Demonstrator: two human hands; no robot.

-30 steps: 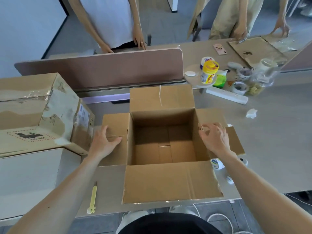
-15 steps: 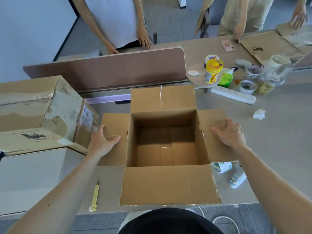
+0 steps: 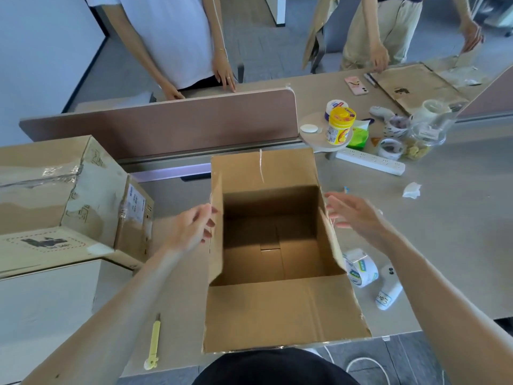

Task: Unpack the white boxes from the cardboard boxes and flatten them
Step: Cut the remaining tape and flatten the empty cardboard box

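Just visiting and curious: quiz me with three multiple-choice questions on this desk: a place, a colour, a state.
1. Where does the yellow cutter lie, relative to the open cardboard box? A) inside it B) on the table, to its left C) on its far flap
2. The power strip's colour? A) black B) green C) white
3. The box's state? A) empty B) holding white boxes C) taped shut
Answers: B, it lies on the table beside the box; C, its casing is white; A, its bare floor shows.
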